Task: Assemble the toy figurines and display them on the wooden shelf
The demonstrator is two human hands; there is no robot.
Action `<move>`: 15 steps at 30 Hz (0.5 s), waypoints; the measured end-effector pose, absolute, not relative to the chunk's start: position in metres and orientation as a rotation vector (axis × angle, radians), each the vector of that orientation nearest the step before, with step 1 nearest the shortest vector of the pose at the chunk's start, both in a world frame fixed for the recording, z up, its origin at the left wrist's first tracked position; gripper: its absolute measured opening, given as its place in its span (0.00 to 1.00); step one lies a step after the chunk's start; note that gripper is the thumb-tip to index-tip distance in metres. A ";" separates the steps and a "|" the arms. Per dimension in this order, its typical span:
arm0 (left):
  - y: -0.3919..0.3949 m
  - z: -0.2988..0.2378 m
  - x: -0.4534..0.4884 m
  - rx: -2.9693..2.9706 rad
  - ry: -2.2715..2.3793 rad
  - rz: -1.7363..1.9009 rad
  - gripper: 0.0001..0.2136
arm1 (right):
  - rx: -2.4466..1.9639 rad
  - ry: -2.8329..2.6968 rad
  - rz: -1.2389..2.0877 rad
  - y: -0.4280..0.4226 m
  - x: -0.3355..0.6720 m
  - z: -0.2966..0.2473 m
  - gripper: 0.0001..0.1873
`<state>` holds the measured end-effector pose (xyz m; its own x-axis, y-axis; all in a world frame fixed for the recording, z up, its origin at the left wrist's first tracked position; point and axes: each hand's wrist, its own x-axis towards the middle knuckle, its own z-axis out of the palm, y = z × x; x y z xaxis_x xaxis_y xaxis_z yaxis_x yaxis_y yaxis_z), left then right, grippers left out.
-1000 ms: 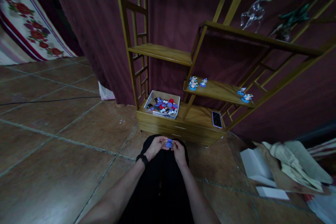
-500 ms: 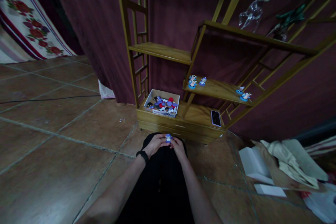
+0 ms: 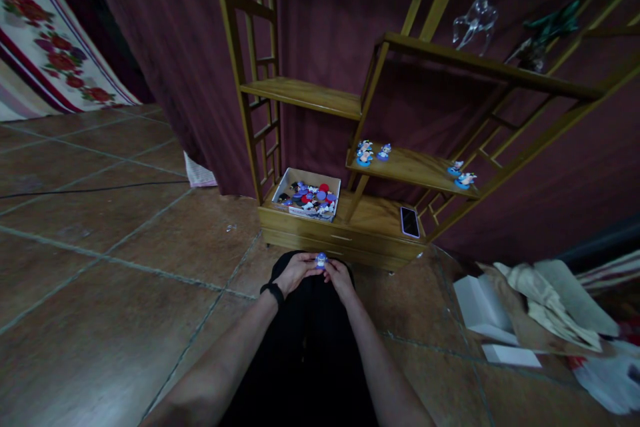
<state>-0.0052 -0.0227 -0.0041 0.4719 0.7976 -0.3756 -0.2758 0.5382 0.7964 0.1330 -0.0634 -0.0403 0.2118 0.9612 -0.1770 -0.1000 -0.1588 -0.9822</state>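
Purple and small, a toy figure (image 3: 321, 259) sits pinched between the fingertips of the left hand (image 3: 295, 273) and the right hand (image 3: 339, 276), both closed on it together over the person's dark lap. Just beyond the hands stands a wooden shelf unit (image 3: 345, 227) — its low base carries an open white box (image 3: 309, 193) heaped with coloured pieces and, further right, a phone (image 3: 409, 221) lying flat. One shelf up, more little figures (image 3: 369, 153) stand in a cluster — crumpled paper (image 3: 543, 303) lies on the tiled floor to the right.
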 end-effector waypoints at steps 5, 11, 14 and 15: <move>-0.023 0.000 -0.006 0.700 0.857 0.739 0.12 | -1.375 -0.890 1.233 -0.064 0.131 -0.034 0.19; -0.025 0.002 -0.008 0.739 0.804 0.718 0.14 | -1.393 -0.942 1.217 -0.067 0.129 -0.031 0.17; -0.025 0.000 -0.007 0.763 0.796 0.735 0.15 | -1.421 -0.945 1.193 -0.065 0.129 -0.035 0.17; -0.026 -0.001 -0.006 0.764 0.804 0.740 0.14 | -1.432 -0.941 1.185 -0.064 0.129 -0.037 0.16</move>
<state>-0.0063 -0.0255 -0.0010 0.4861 0.8039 -0.3428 -0.2753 0.5131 0.8130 0.1287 -0.0642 -0.0369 0.2141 0.9584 -0.1888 -0.0335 -0.1860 -0.9820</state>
